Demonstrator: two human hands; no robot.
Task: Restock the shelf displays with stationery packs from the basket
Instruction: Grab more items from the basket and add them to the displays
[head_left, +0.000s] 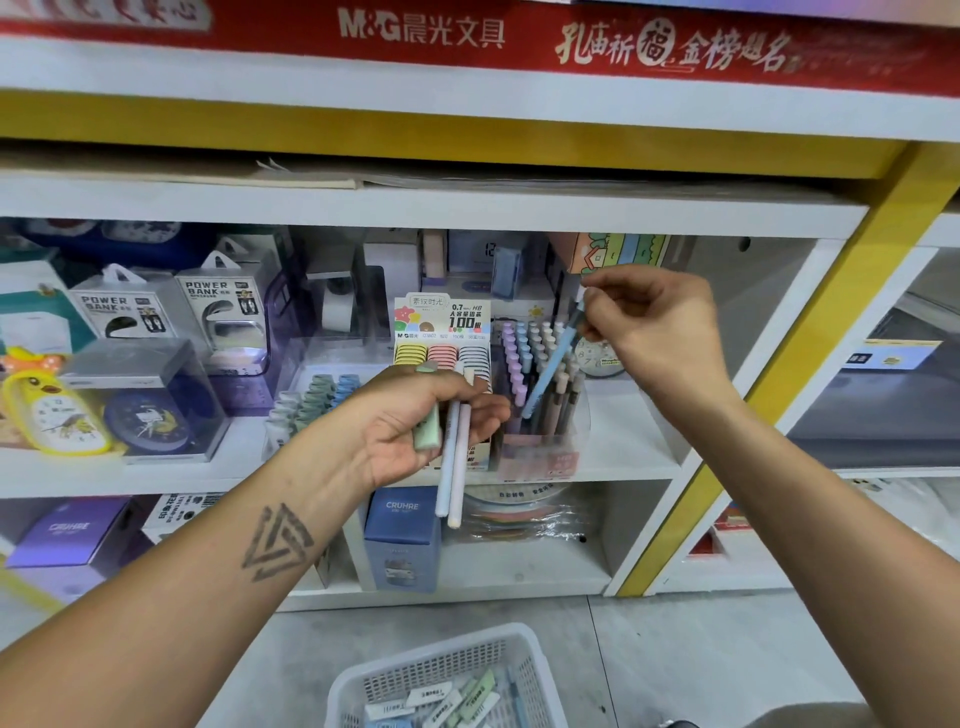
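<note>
Restocking is midway: the right hand pinches a blue pen over the pen display. The left hand grips a green eraser and two pens; more packs wait in the basket.

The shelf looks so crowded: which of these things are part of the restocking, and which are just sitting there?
Part of the job:
- blue pen in the right hand
- pens and green pack in the left hand
- pen display box
- white basket

Just sitting there:
- power bank boxes
- yellow duck clock
- CRUHRE box

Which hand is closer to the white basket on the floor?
Left. The left hand is above the basket, holding pens at the shelf; the right hand is higher up and further right, pinching a blue pen.
</note>
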